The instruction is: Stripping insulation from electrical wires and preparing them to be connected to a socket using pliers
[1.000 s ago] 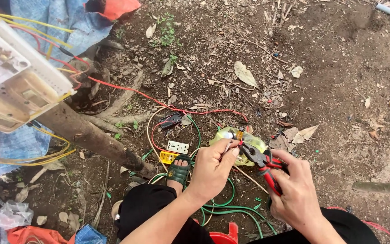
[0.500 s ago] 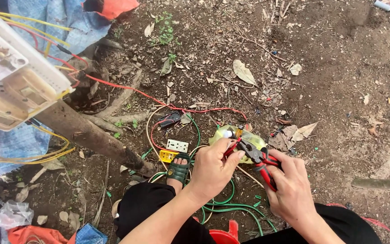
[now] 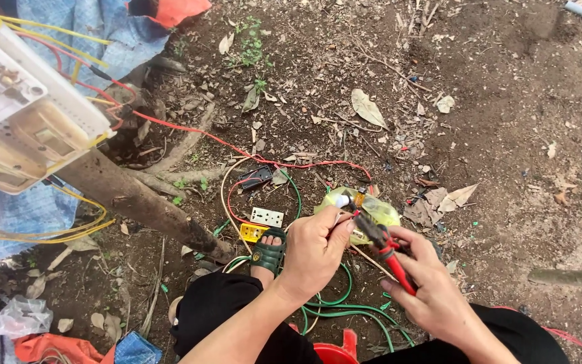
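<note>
The left hand (image 3: 312, 253) has its fingers (image 3: 335, 232) pinched on one thin red wire (image 3: 345, 217), held just in front of the yellow plastic bag (image 3: 372, 210). The right hand (image 3: 432, 293) is clenched around the red handles of one pair of pliers (image 3: 386, 251), whose dark nose points at the wire, right against the near edge of the bag. Something small and white shows at the left fingertips, too small to tell what it is.

Left of the bag lie one white socket plate (image 3: 267, 216) and, touching it, one yellow piece (image 3: 252, 232). One dark green sandal (image 3: 269, 251) sits below those. Green cables (image 3: 335, 310) coil on the near side of the bag, and a long red wire (image 3: 190, 129) runs from behind the bag up to one white electrical box (image 3: 21, 108), far to the bag's left, above a tree root (image 3: 136, 202).

The ground (image 3: 506, 135) is bare brown soil outdoors, strewn with dry leaves and twigs. Blue tarpaulin (image 3: 8, 216) lies beyond the box.
</note>
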